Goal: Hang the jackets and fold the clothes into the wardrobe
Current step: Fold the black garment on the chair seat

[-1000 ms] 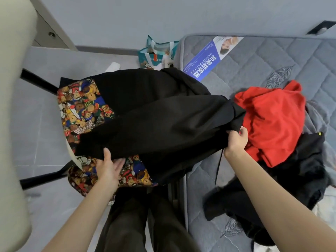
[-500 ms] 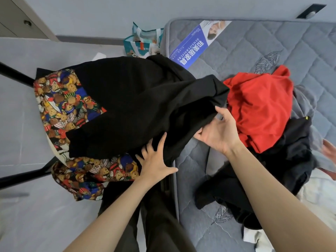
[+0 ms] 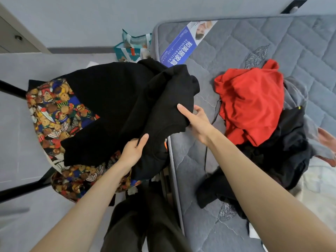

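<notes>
Head view: left hand [image 3: 131, 151] and right hand [image 3: 198, 122] grip black garment [image 3: 118, 99].

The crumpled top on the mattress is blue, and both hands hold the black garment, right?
No. The crumpled top on the mattress is red, not blue; the head view shows it. The left hand and right hand do hold the black garment.

Grey quilted mattress [image 3: 236, 51], pale floor [image 3: 14, 124]
</notes>
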A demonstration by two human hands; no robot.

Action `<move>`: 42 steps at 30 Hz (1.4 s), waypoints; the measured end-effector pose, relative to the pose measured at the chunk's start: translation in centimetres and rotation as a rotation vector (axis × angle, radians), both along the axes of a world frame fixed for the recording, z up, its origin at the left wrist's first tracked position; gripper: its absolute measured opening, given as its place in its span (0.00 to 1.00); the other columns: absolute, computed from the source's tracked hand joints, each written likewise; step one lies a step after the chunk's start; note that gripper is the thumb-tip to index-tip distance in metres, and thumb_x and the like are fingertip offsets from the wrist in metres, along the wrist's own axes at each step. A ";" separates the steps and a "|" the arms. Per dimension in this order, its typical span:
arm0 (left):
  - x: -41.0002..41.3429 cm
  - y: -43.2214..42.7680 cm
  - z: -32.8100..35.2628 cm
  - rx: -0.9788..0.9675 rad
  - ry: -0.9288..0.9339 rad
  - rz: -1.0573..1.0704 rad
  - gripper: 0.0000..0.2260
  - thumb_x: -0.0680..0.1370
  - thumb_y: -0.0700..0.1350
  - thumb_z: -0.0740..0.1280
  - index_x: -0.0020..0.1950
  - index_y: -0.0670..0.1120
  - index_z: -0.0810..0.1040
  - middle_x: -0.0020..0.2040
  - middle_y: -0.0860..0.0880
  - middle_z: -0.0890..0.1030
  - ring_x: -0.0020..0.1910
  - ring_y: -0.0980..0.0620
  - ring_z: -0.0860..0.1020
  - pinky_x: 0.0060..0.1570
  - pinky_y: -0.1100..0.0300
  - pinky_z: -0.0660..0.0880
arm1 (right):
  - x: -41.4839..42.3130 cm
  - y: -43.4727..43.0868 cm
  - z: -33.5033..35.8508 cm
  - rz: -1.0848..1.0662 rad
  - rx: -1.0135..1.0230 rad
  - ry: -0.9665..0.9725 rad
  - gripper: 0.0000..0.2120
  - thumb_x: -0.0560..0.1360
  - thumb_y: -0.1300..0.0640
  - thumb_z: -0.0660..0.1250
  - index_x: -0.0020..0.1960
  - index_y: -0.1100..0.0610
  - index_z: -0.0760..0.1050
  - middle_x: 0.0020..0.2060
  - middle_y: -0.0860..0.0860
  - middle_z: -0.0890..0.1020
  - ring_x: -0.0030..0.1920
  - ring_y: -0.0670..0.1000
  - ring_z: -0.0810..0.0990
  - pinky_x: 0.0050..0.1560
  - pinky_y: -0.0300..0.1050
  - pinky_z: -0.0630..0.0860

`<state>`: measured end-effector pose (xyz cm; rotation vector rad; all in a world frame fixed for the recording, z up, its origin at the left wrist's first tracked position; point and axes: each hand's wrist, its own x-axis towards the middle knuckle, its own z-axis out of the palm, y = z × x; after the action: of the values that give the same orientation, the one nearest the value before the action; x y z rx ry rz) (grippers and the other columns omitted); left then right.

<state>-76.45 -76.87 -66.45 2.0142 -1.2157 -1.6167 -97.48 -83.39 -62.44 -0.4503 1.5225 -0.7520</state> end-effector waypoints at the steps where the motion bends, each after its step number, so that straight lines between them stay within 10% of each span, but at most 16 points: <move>1: 0.1 0.0 0.1 0.027 0.003 0.003 0.23 0.80 0.59 0.56 0.36 0.41 0.72 0.34 0.49 0.73 0.35 0.55 0.71 0.34 0.64 0.65 | 0.1 -0.1 0.1 -0.020 -0.035 0.018 0.22 0.72 0.50 0.73 0.61 0.59 0.73 0.53 0.53 0.84 0.51 0.48 0.83 0.52 0.43 0.78; 5: -1.4 1.7 0.8 -0.066 -0.015 -0.018 0.19 0.79 0.58 0.60 0.61 0.45 0.72 0.53 0.50 0.75 0.56 0.53 0.73 0.51 0.61 0.68 | -0.3 0.6 2.5 -0.030 -0.230 0.352 0.01 0.75 0.56 0.69 0.47 0.52 0.78 0.43 0.45 0.84 0.48 0.47 0.83 0.50 0.44 0.79; 8: -4.3 4.8 2.3 -0.331 -0.194 -0.162 0.37 0.72 0.64 0.65 0.76 0.53 0.53 0.74 0.46 0.58 0.71 0.43 0.57 0.67 0.44 0.62 | -1.6 3.1 4.4 -0.137 -0.229 0.601 0.04 0.76 0.58 0.66 0.50 0.54 0.77 0.46 0.48 0.81 0.52 0.52 0.79 0.58 0.52 0.75; 12: -9.2 8.5 2.7 -0.421 -0.406 -0.495 0.55 0.63 0.74 0.64 0.77 0.54 0.35 0.78 0.46 0.40 0.77 0.43 0.42 0.69 0.35 0.40 | -3.0 6.1 6.3 -0.367 -0.011 0.234 0.09 0.79 0.64 0.61 0.58 0.60 0.75 0.50 0.56 0.81 0.50 0.56 0.81 0.54 0.54 0.78; 18: -10.8 8.8 2.1 -0.362 -0.546 -0.179 0.44 0.68 0.39 0.74 0.77 0.57 0.53 0.77 0.48 0.57 0.75 0.44 0.57 0.72 0.39 0.53 | -4.4 7.9 7.1 -0.315 -0.060 0.225 0.05 0.79 0.63 0.62 0.48 0.55 0.75 0.41 0.52 0.81 0.41 0.50 0.79 0.41 0.45 0.76; 27: -5.2 4.1 6.8 0.053 -0.017 -0.701 0.37 0.72 0.30 0.58 0.76 0.58 0.58 0.73 0.50 0.67 0.66 0.50 0.71 0.63 0.59 0.70 | -6.3 7.2 5.8 -0.512 -0.172 0.307 0.06 0.77 0.63 0.65 0.43 0.56 0.78 0.41 0.52 0.81 0.45 0.52 0.79 0.51 0.48 0.78; 31: -7.5 5.4 6.2 0.288 0.140 -0.835 0.39 0.72 0.32 0.60 0.78 0.56 0.50 0.79 0.53 0.48 0.77 0.50 0.47 0.73 0.58 0.51 | -8.9 8.5 3.2 -0.466 0.016 0.525 0.11 0.76 0.63 0.64 0.56 0.57 0.80 0.48 0.54 0.81 0.51 0.53 0.79 0.59 0.50 0.76; 34: -9.5 9.3 3.9 0.352 0.186 -0.697 0.34 0.75 0.34 0.61 0.78 0.53 0.55 0.78 0.48 0.56 0.76 0.50 0.57 0.72 0.62 0.57 | -10.3 10.8 1.9 -0.354 0.100 0.776 0.17 0.75 0.66 0.60 0.59 0.54 0.80 0.48 0.57 0.79 0.47 0.55 0.77 0.59 0.51 0.73; 38: -8.6 11.0 2.3 -0.180 -0.111 -0.479 0.22 0.75 0.37 0.66 0.67 0.51 0.70 0.63 0.51 0.70 0.61 0.51 0.72 0.55 0.63 0.71 | -9.8 11.4 1.8 0.153 -0.114 1.043 0.28 0.70 0.64 0.68 0.68 0.50 0.71 0.63 0.59 0.71 0.62 0.60 0.68 0.64 0.43 0.57; 42: -5.8 7.9 2.0 -0.585 -0.652 -0.312 0.34 0.64 0.40 0.77 0.66 0.50 0.66 0.61 0.43 0.66 0.58 0.42 0.69 0.53 0.48 0.71 | -7.0 9.4 2.0 0.455 -0.301 1.086 0.41 0.69 0.64 0.70 0.75 0.42 0.57 0.71 0.51 0.63 0.63 0.57 0.68 0.57 0.50 0.72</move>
<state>-82.25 -68.98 -64.44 2.0503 -2.0157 -0.5419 -104.49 -74.03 -60.42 -1.5523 2.1625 -0.3519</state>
